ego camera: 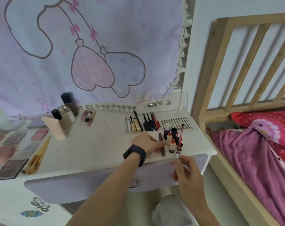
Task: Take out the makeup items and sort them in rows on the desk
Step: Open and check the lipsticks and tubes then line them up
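My left hand point(148, 142) rests on the white desk point(89, 144), fingers on a dark red tube point(161, 145) lying flat. My right hand point(185, 170) pinches the cap of a red lip gloss wand point(180, 141), held upright near the desk's front edge. Right behind it stand small bottles: a peach one point(169, 138), a red-capped one point(172, 146), a purple one point(166, 130) and dark ones point(174, 132). Farther back, a row of pencils and mascaras point(141, 123) lies side by side. A lash tray point(179, 123) sits at the back right.
Bottles and a peach tube point(54, 126) stand at the back left. Brushes point(39, 154), palettes point(10, 168) and compacts point(2, 153) lie at the left. A clear box point(171, 101) stands at the back. The drawer front point(92, 181) lies below; a wooden bed frame point(228, 79) is at right.
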The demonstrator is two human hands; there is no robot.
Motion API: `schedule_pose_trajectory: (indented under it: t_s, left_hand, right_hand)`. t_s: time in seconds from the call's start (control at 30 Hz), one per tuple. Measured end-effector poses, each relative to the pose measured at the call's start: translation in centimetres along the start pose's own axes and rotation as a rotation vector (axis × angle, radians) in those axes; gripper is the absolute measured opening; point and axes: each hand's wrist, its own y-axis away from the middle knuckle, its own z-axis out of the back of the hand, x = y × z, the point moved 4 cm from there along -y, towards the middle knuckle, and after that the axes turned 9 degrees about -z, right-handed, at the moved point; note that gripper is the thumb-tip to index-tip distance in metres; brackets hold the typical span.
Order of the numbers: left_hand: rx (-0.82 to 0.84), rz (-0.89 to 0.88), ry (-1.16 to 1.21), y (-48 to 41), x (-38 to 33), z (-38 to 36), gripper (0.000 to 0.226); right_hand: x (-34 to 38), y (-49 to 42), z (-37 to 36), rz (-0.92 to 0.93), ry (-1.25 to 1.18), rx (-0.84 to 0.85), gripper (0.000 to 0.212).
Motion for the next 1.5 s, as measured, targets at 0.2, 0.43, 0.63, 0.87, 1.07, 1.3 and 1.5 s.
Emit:
schedule_pose_trajectory:
  t_s: [0.2,0.43,0.63,0.87,1.07,1.3,1.5]
  left_hand:
    - [0.038,-0.005,0.055,-0.2,0.0,0.1,0.038]
    - [0.066,-0.112,0.249,3.2,-0.6,1.4,0.023]
    - [0.202,-0.261,0.328,6.9,-1.3,1.7,0.012]
    - [0.074,-0.159,0.303,6.3,0.3,3.5,0.024]
    - [-0.022,-0.021,0.202,4.1,1.5,4.2,0.029]
    - [0.029,0.008,0.054,2.2,0.5,0.7,0.044]
    - [0.01,0.007,-0.021,1.5,0.3,-0.4,0.049]
  right_hand:
    - [-0.1,0.0,-0.2,-0.003,0.019,-0.01,0.013]
    - [0.3,0.0,-0.6,0.001,0.033,-0.006,0.013]
    - [0.6,0.5,-2.3,0.013,0.004,0.025,0.021]
    - [1.3,1.0,-2.8,0.06,0.009,0.053,0.012]
    - [1.1,-0.5,2.2,0.104,0.102,-0.105,0.009]
    - [0.1,-5.1,5.6,0.162,0.28,-0.339,0.013]
    - [-2.2,-7.2,5.2,0.282,0.564,-0.467,0.02]
